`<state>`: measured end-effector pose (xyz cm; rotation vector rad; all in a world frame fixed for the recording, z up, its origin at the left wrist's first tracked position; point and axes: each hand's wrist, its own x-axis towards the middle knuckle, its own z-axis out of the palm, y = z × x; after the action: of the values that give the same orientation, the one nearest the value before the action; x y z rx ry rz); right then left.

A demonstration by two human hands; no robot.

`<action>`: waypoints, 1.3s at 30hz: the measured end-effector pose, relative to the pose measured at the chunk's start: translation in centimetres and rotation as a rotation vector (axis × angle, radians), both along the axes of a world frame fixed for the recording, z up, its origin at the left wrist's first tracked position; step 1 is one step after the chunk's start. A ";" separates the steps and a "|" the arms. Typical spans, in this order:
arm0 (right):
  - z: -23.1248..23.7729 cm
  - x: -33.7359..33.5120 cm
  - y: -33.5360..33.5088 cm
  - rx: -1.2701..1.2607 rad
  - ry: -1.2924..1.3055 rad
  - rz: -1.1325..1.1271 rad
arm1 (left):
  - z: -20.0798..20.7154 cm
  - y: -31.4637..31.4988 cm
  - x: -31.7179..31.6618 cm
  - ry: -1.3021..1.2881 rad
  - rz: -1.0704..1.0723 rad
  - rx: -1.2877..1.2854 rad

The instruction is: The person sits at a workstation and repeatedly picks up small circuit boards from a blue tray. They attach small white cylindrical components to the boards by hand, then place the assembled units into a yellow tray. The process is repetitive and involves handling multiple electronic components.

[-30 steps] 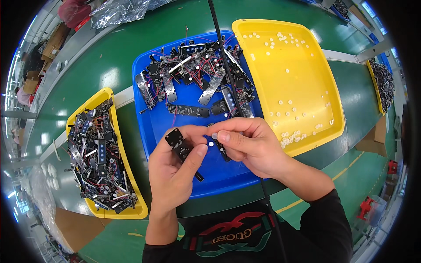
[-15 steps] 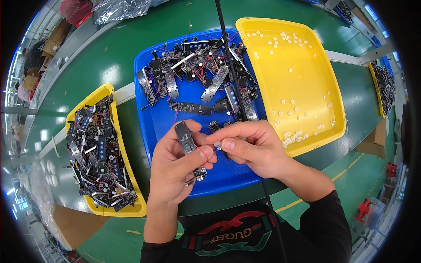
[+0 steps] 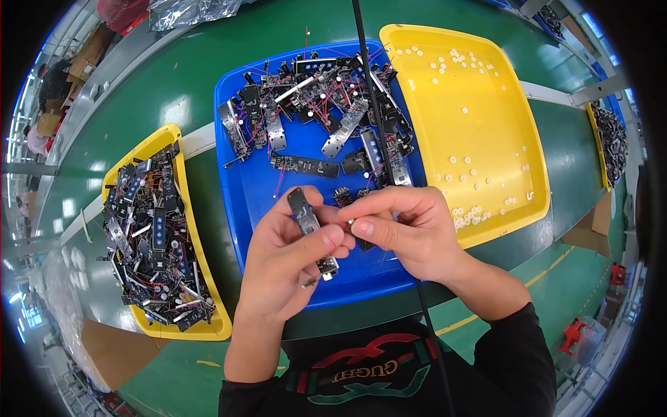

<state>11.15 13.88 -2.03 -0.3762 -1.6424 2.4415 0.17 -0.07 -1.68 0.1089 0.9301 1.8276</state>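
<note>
Glossy green work table (image 3: pixel 174 108), running from left to right beneath all the trays. At its centre lies a rectangular blue plastic tray (image 3: pixel 260 198), with a tangled pile of black and silver circuit boards with thin red wires (image 3: pixel 316 104) across its far part. Right of it, a rectangular yellow plastic tray (image 3: pixel 486 135) carries scattered small white discs (image 3: pixel 465 110), gathered mainly at its far and near ends. Left, well apart from the blue tray, a narrower yellow plastic tray (image 3: pixel 209 286) is heaped with similar boards (image 3: pixel 156 243). A long black cable (image 3: pixel 360 28) crosses the view in front of the blue tray's right part.

Left hand (image 3: pixel 281 254): fingers curled around a narrow black and silver circuit board (image 3: pixel 306 217), thumb laid across it; the board is held tilted above the blue tray's near part. Right hand (image 3: pixel 410 233): thumb and forefinger pinched together on a tiny pale piece (image 3: pixel 351 222), mostly hidden by the fingertips, just beside the left hand's fingers.
</note>
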 end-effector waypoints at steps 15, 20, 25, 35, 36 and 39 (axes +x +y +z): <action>3.2 1.5 4.5 1.167 -0.097 0.023 | 0.2 -1.1 -0.7 0.625 0.153 -0.186; 2.9 2.5 2.8 1.580 -0.288 0.311 | -0.2 -3.9 0.4 0.612 0.091 -0.216; 3.1 2.4 0.6 1.895 -0.293 0.336 | -0.8 -4.8 1.2 0.584 0.152 -0.242; 1.6 2.8 0.6 1.869 -0.228 0.189 | -0.6 -5.2 1.4 0.490 0.260 -0.171; 1.5 2.9 0.9 1.792 -0.195 0.148 | -0.6 -5.2 1.4 0.495 0.246 -0.176; 1.8 2.5 0.6 1.250 -0.119 0.006 | -0.3 -5.3 1.9 0.521 0.232 -0.193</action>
<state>13.61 14.52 -0.26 -0.2793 -2.7336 0.9814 2.06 -5.37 -1.99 0.3829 1.5314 1.9465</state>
